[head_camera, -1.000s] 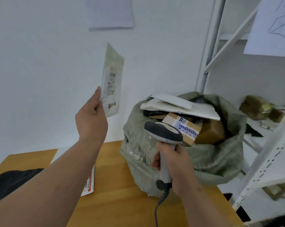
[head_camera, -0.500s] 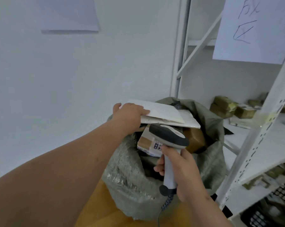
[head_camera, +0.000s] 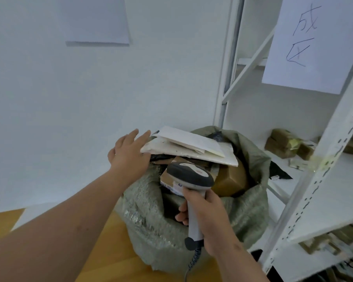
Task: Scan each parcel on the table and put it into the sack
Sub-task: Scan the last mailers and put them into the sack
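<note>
Envelope (head_camera: 188,140) now released atop the full sack (head_camera: 191,216), at 12 o'clock. Left hand (head_camera: 130,154) lifted off, fingers straight, empty. Right hand (head_camera: 207,218) still wrapped round scanner (head_camera: 191,180). Likely next: another parcel from worktop (head_camera: 110,259).

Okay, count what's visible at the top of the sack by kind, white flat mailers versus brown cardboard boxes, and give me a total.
White flat mailers: 2
Brown cardboard boxes: 2
Total: 4 showing at the mouth of the sack; anything deeper is hidden.
</note>
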A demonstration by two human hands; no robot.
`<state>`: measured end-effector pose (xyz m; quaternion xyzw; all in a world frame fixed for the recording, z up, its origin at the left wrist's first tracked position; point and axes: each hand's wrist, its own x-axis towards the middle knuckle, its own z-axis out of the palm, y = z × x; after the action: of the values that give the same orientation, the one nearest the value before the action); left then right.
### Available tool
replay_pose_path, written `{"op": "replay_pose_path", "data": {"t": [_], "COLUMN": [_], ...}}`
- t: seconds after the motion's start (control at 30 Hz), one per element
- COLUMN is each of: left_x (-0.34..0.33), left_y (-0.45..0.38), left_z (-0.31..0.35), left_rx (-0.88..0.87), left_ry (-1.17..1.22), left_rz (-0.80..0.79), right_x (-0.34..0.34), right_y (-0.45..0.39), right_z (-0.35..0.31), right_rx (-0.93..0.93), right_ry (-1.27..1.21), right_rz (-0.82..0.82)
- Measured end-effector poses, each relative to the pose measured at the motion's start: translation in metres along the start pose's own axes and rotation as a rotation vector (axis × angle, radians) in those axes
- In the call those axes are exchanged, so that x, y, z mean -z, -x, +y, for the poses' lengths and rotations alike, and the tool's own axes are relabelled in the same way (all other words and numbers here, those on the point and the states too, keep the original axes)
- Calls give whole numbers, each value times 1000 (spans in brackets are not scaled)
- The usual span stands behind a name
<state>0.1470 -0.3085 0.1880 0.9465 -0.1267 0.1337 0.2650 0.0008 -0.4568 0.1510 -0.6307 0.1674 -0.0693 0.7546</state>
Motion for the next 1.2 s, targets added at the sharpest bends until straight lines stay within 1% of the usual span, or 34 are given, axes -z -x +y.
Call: {"op": "replay_pose_path", "data": {"t": [0.17, 0.3, 0.4, 0.6, 0.7, 0.83, 0.93, 1.07, 1.2], "left_x": [0, 4, 12, 36, 48, 61, 66, 58, 41], "left_y": [45, 86, 111, 156, 173, 186, 184, 167, 138], "left_z": [-55, -111, -148, -245, -296, -365, -402, -433, -452], "left_rx": [216, 390, 481, 681, 767, 814, 829, 825, 777], "left_ry": [34, 30, 54, 52, 44, 11, 5, 2, -1], "left_rz": [24, 19, 10, -14, -61, -162, -207, -260, -323], "right_x": [-23, -57, -83, -167, -216, -277, -311, -336, -351], "right_y": [8, 13, 15, 18, 17, 12, 5, -13, -40], "right_z": [13, 35, 49, 88, 111, 141, 161, 179, 190], "right_rx": [-24, -39, -50, -95, -112, -162, -207, -246, -262], "right_ry": [43, 165, 243, 327, 356, 354, 354, 354, 381], "right_rz": [-122, -201, -248, -350, -376, -360, -332, -276, -244]}}
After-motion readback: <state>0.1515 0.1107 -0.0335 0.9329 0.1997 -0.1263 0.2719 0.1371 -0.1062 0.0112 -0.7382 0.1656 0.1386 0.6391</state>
